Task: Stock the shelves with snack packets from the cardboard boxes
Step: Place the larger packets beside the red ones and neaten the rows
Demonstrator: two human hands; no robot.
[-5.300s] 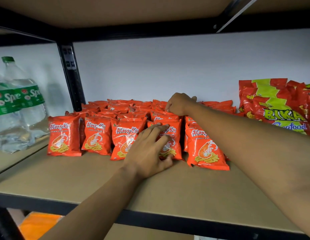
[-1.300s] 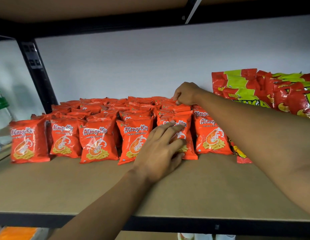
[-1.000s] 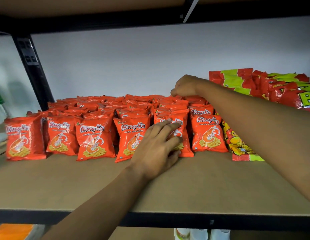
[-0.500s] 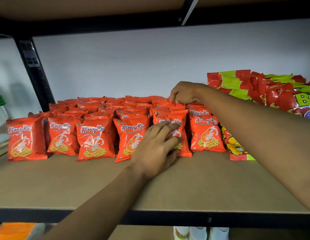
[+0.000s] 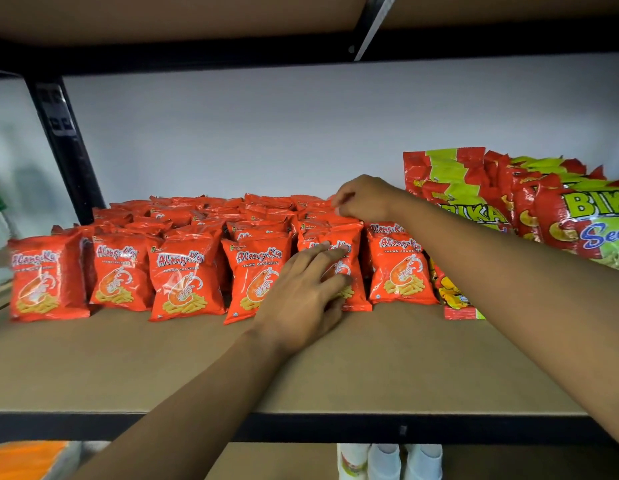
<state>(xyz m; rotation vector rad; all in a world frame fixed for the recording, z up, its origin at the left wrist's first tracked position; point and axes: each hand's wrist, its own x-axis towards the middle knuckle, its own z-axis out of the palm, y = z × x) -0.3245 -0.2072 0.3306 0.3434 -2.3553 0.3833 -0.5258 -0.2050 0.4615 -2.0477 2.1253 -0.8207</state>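
The left hand, at the centre of the frame, lies flat with straight fingers against a front packet in the near row. The right hand, just above it, has curled fingers pinching the top of a rear packet. Orange packets stand in rows across the shelf, and bigger red-and-green bags lean at the right.

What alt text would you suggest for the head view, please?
A person's left hand presses flat against a front-row packet among rows of orange prawn cracker packets standing on a brown shelf, while the right hand pinches the top of one further back. Larger red and green snack bags stand to the right.
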